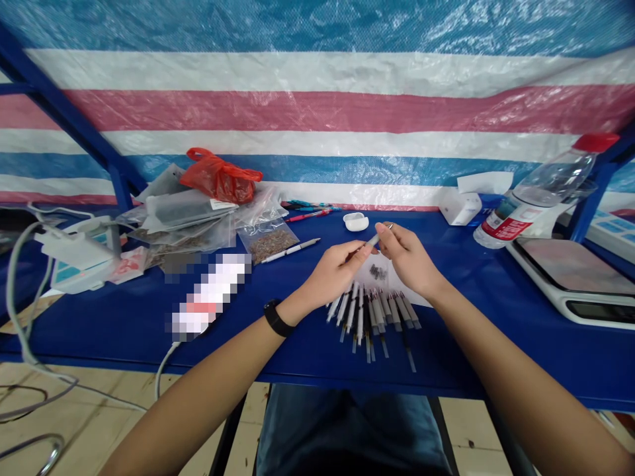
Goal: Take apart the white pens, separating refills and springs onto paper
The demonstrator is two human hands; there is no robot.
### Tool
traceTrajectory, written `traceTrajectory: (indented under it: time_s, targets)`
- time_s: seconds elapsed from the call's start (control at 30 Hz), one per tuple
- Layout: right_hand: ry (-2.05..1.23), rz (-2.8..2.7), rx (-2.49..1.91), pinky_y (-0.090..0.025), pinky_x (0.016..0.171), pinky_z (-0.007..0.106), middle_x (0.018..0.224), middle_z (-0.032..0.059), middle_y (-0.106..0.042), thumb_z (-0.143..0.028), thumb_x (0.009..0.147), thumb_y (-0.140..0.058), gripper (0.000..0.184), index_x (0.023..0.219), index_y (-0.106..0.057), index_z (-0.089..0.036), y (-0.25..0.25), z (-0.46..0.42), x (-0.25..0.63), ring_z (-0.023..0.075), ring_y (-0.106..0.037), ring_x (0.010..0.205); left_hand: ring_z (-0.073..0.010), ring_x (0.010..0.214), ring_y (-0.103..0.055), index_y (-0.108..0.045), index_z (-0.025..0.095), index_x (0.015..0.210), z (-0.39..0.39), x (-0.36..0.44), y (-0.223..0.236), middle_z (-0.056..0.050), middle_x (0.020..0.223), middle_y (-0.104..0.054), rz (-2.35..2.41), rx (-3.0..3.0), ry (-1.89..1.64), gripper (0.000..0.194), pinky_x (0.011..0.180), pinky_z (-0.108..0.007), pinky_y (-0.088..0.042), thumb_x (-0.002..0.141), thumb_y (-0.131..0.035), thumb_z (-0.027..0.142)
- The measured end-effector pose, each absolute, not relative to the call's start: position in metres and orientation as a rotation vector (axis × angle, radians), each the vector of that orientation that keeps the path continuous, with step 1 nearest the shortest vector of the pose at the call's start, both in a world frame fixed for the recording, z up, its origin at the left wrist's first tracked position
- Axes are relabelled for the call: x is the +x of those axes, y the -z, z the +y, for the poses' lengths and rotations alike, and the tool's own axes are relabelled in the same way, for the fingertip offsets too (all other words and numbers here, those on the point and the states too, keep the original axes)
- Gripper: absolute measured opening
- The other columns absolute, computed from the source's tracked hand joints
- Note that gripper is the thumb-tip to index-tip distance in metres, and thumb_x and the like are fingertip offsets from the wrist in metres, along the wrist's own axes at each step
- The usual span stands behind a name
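Observation:
Over the middle of the blue table, my left hand (pixel 344 264) and my right hand (pixel 409 258) meet at a slim whitish pen barrel (pixel 372 242). Fingers of both hands pinch it, so its ends are partly hidden. Just below lies a spread of white and grey pen barrels (pixel 381 309), with several thin refills (pixel 368 350) poking out towards the front edge. A white sheet (pixel 364 272) under my hands carries a small heap of dark pieces, perhaps springs (pixel 378 272). A white earbud case (pixel 356 221) sits behind my left hand.
To the left are a white pen (pixel 291 250), plastic bags of small parts (pixel 270 242), a red bag (pixel 221 177) and a blurred-out phone (pixel 213 297) on a cable. A bottle (pixel 533 198), a tissue box (pixel 461 206) and a scale (pixel 575 274) stand right.

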State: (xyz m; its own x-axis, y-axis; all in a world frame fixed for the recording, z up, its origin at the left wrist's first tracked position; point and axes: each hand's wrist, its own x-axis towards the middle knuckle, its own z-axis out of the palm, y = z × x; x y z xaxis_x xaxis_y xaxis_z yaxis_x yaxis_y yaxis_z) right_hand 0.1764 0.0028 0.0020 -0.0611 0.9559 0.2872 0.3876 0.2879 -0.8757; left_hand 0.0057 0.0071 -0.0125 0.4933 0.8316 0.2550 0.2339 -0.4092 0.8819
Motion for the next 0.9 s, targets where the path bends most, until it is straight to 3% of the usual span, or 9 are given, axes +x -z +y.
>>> traceTrajectory:
  time_s: [0.13, 0.4, 0.5, 0.6, 0.8, 0.9]
  targets:
    - [-0.848, -1.656, -1.159, -0.044, 0.070, 0.033, 0.071, 0.0002, -0.052, -0.068, 0.090, -0.055, 0.048, 0.071, -0.050, -0.024, -0.0077, 0.0042, 0.1812, 0.0174, -0.049, 0.071, -0.0124, 0.057, -0.038, -0.060, 0.020, 0.102, 0.0065, 0.0032, 0.0106, 0.005, 0.066, -0.042, 0.885, 1.840, -0.914, 0.024, 0.056, -0.027, -0.031, 0.103, -0.046, 0.040]
    - [-0.974, -1.365, -1.142, -0.049, 0.074, 0.036, 0.074, 0.0007, -0.064, -0.053, 0.064, -0.086, 0.037, 0.075, -0.067, -0.023, -0.0084, 0.0076, 0.1823, 0.0180, -0.058, 0.073, -0.0112, 0.051, -0.037, -0.040, 0.024, 0.092, 0.0054, 0.0042, 0.0166, 0.009, 0.058, -0.036, 0.950, 1.949, -0.936, 0.020, 0.056, -0.027, -0.025, 0.104, -0.045, 0.040]
    - [-1.098, -1.300, -1.060, -0.051, 0.084, 0.039, 0.085, 0.0016, -0.072, -0.041, 0.061, -0.088, 0.038, 0.092, -0.073, -0.025, -0.0103, 0.0060, 0.1840, 0.0200, -0.064, 0.083, -0.0110, 0.051, -0.037, -0.038, 0.024, 0.088, 0.0062, 0.0034, 0.0160, 0.009, 0.059, -0.036, 0.920, 1.920, -0.941, 0.023, 0.056, -0.027, -0.026, 0.103, -0.044, 0.041]
    - [-1.159, -1.264, -1.000, -0.052, 0.089, 0.040, 0.097, 0.0020, -0.075, -0.036, 0.063, -0.087, 0.042, 0.101, -0.073, -0.028, -0.0119, 0.0050, 0.1851, 0.0209, -0.066, 0.093, -0.0112, 0.051, -0.037, -0.039, 0.024, 0.089, 0.0069, 0.0025, 0.0154, 0.009, 0.060, -0.036, 0.915, 1.906, -0.949, 0.023, 0.056, -0.027, -0.026, 0.103, -0.045, 0.041]
    - [-1.086, -1.248, -1.068, -0.052, 0.087, 0.041, 0.075, -0.0018, -0.068, -0.039, 0.062, -0.089, 0.040, 0.094, -0.070, -0.025, -0.0098, 0.0063, 0.1849, 0.0201, -0.067, 0.083, -0.0112, 0.052, -0.038, -0.043, 0.024, 0.091, 0.0061, 0.0030, 0.0148, 0.009, 0.060, -0.035, 0.967, 1.949, -0.954, 0.020, 0.057, -0.027, -0.026, 0.103, -0.046, 0.039]
    - [-1.128, -1.239, -0.996, -0.051, 0.092, 0.041, 0.098, 0.0018, -0.076, -0.033, 0.063, -0.087, 0.044, 0.102, -0.068, -0.027, -0.0104, 0.0057, 0.1848, 0.0226, -0.068, 0.100, -0.0110, 0.051, -0.038, -0.042, 0.024, 0.090, 0.0059, 0.0034, 0.0149, 0.009, 0.059, -0.035, 0.967, 1.949, -0.948, 0.021, 0.056, -0.026, -0.026, 0.103, -0.045, 0.040]
